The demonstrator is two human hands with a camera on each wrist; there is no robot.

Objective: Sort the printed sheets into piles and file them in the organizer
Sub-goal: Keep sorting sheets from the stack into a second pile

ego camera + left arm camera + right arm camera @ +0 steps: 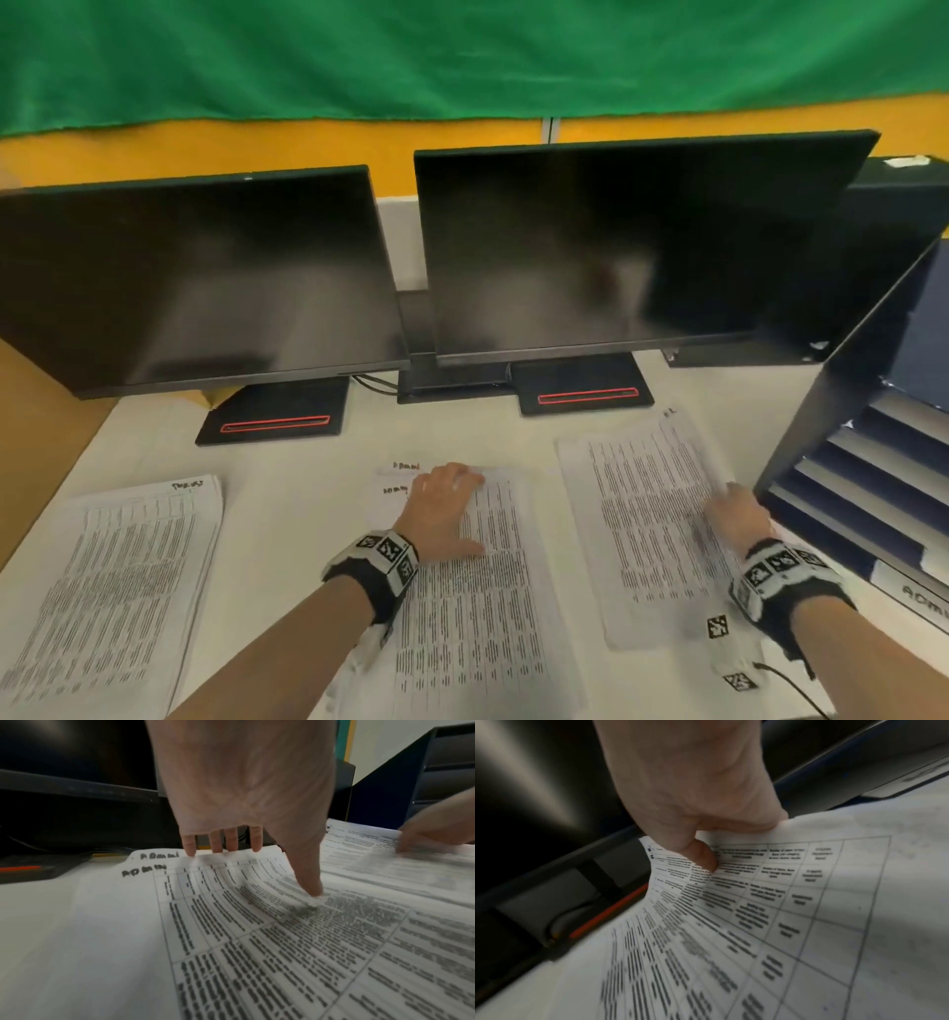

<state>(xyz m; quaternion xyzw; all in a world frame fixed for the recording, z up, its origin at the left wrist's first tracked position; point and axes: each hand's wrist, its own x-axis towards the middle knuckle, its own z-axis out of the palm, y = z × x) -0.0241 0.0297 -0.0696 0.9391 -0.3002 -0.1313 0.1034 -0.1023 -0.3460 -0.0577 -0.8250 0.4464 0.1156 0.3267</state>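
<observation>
Three piles of printed table sheets lie on the white desk: a left pile [108, 591], a middle pile [477, 632] and a right pile [647, 514]. My left hand [462, 509] lies spread on the middle pile [257, 953]. Its straight fingertips [231, 845] touch the far edge and the thumb presses the bowed top sheet. My right hand [734, 503] pinches the right pile's top sheet [757, 902] at its right edge. The thumb [706, 860] is on top, the fingers hidden beneath, and the sheet is lifted and curled. The dark blue organizer [847, 452] stands just right of that hand.
Two dark monitors [195, 277] [616, 246] on red-lined stands [274, 424] block the back of the desk. The organizer's stacked slots hold some paper and carry a label strip [919, 601]. A black cable [791, 683] and square marker tags [717, 627] lie at the near right.
</observation>
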